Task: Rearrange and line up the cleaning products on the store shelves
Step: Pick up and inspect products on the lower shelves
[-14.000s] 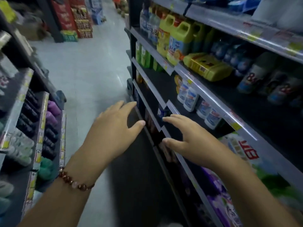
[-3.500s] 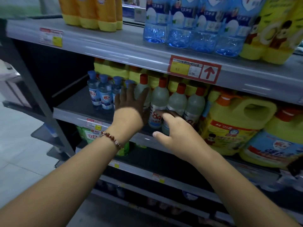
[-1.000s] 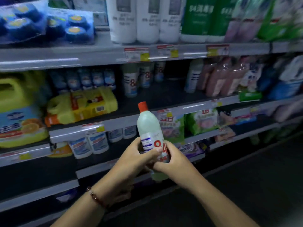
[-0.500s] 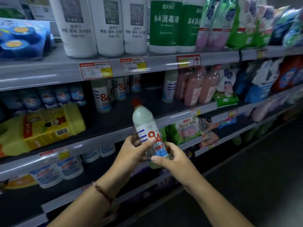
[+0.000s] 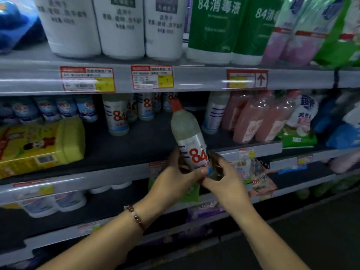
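Observation:
A white "84" disinfectant bottle [image 5: 190, 142] with a red cap is held in front of the middle shelf [image 5: 109, 147], tilted slightly left. My left hand [image 5: 175, 180] grips its lower part from the left, thumb across the label. From the right, my right hand [image 5: 226, 180] holds the bottle's base. On the shelf behind stand more "84" bottles [image 5: 116, 115], and to the right of the held one another white bottle [image 5: 215, 112].
A yellow jug [image 5: 42, 145] lies on its side at the shelf's left, with small blue-capped bottles [image 5: 64, 108] behind it. Pink bottles [image 5: 253, 121] and bags stand to the right. Big white and green containers [image 5: 214, 26] fill the shelf above. Dark floor at lower right.
The view has come closer to the shelves and shifted right. The bottle in both hands has risen to the level of the middle shelf and moved toward it.

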### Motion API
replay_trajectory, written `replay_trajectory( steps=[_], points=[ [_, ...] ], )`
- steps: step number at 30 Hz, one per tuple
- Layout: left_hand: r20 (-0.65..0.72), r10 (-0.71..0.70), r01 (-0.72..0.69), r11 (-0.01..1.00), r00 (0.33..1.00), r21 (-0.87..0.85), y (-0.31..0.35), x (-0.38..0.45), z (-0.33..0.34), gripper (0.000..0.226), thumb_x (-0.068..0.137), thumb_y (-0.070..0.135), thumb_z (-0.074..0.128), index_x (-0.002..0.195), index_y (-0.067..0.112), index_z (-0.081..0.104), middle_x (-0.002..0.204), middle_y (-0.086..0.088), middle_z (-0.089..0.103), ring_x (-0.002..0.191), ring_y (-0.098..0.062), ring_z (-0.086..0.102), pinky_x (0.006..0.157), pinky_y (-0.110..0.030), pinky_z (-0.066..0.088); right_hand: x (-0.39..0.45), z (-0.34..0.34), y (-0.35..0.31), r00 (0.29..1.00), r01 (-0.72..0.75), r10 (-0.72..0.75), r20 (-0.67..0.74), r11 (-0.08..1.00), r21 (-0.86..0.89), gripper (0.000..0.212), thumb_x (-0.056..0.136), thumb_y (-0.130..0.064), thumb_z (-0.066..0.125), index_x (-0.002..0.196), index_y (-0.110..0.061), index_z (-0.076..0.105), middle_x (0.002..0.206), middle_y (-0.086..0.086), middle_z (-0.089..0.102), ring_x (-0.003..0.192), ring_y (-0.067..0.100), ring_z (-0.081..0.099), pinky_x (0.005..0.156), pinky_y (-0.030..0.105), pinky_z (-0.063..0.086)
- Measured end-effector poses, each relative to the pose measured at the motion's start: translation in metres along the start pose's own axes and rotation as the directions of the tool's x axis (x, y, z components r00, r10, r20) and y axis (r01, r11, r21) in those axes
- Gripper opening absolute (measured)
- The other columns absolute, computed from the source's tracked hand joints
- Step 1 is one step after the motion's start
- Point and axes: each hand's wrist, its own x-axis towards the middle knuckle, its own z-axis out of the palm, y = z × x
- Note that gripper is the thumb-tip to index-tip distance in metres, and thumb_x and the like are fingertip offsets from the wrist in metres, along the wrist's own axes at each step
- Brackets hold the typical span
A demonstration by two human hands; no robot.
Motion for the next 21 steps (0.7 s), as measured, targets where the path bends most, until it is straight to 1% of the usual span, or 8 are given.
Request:
replay_trajectory(
  steps=[2,4,6,10,13,15,18,21],
  points=[
    [-0.084,0.001,-0.009,0.995,0.996,-0.101,-0.004,0.023,0.013,0.05,0.081,0.009,0.08,0.115,0.036,0.055,0.098,0.02,0.074,0.098,0.005,0.069,0.081,-0.014,0.053,0.023,-0.007,0.005,0.998,0.067,-0.067,0.004,0.998,-0.006,0.055,0.081,-0.011,0.079,0.115,-0.047,0.056,0.101,-0.03,0.065,0.094,-0.018,0.061,0.085,0.005,0.048],
    [-0.167,-0.008,-0.015,0.99,0.986,-0.14,-0.004,0.042,0.025,0.053,0.081,-0.001,0.078,0.115,0.035,0.057,0.1,0.018,0.075,0.102,-0.001,0.069,0.082,-0.019,0.056,0.041,-0.016,0.009,0.989,0.148,-0.147,0.023,0.988,-0.036,0.059,0.084,-0.016,0.078,0.124,-0.051,0.051,0.106,-0.035,0.062,0.1,-0.019,0.059,0.088,0.006,0.046],
    [-0.22,0.009,-0.036,0.992,0.976,-0.119,-0.003,0.058,0.036,0.053,0.081,0.003,0.08,0.119,0.032,0.058,0.107,0.016,0.074,0.108,-0.008,0.069,0.087,-0.026,0.056,0.06,-0.026,0.013,0.972,0.23,-0.228,0.052,0.973,-0.033,0.054,0.087,-0.018,0.075,0.124,-0.051,0.052,0.113,-0.031,0.063,0.106,-0.014,0.06,0.09,0.01,0.048],
    [-0.294,0.102,-0.088,0.994,0.95,0.062,0.005,0.079,0.05,0.064,0.084,0.011,0.078,0.14,0.024,0.049,0.122,0.017,0.068,0.116,-0.003,0.064,0.096,-0.025,0.053,0.104,-0.03,0.023,0.974,0.216,-0.212,0.082,0.975,-0.049,0.044,0.085,-0.032,0.072,0.126,-0.038,0.056,0.12,-0.011,0.067,0.107,0.007,0.065,0.091,0.036,0.056],
    [-0.3,0.116,-0.079,0.988,0.947,0.133,0.004,0.088,0.055,0.076,0.085,0.015,0.076,0.15,0.03,0.039,0.136,0.014,0.062,0.127,-0.009,0.058,0.105,-0.041,0.049,0.115,-0.033,0.03,0.97,0.23,-0.223,0.096,0.971,-0.068,0.045,0.088,-0.026,0.068,0.131,-0.027,0.054,0.123,-0.002,0.066,0.109,0.014,0.063,0.088,0.03,0.053],
    [-0.279,0.11,-0.071,0.987,0.954,0.146,-0.002,0.089,0.06,0.076,0.086,0.021,0.074,0.151,0.035,0.037,0.142,0.011,0.058,0.132,-0.015,0.055,0.109,-0.05,0.045,0.114,-0.037,0.038,0.967,0.248,-0.242,0.084,0.966,-0.072,0.049,0.088,-0.027,0.07,0.133,-0.021,0.053,0.125,0.0,0.066,0.112,0.015,0.063,0.09,0.031,0.053],
    [-0.264,0.111,-0.061,0.98,0.958,0.19,-0.007,0.089,0.065,0.068,0.092,0.024,0.07,0.151,0.035,0.037,0.144,0.008,0.057,0.134,-0.017,0.053,0.11,-0.051,0.043,0.117,-0.041,0.045,0.97,0.23,-0.221,0.105,0.97,-0.081,0.051,0.087,-0.034,0.07,0.133,-0.021,0.051,0.126,0.0,0.066,0.113,0.018,0.063,0.09,0.04,0.054],
    [-0.266,0.12,-0.056,0.97,0.957,0.238,-0.009,0.089,0.067,0.065,0.095,0.022,0.068,0.152,0.031,0.036,0.143,0.007,0.058,0.133,-0.016,0.054,0.108,-0.049,0.045,0.119,-0.046,0.046,0.966,0.233,-0.216,0.139,0.965,-0.119,0.052,0.088,-0.034,0.071,0.134,-0.021,0.05,0.127,0.001,0.065,0.113,0.02,0.063,0.088,0.04,0.053]
  ],
)
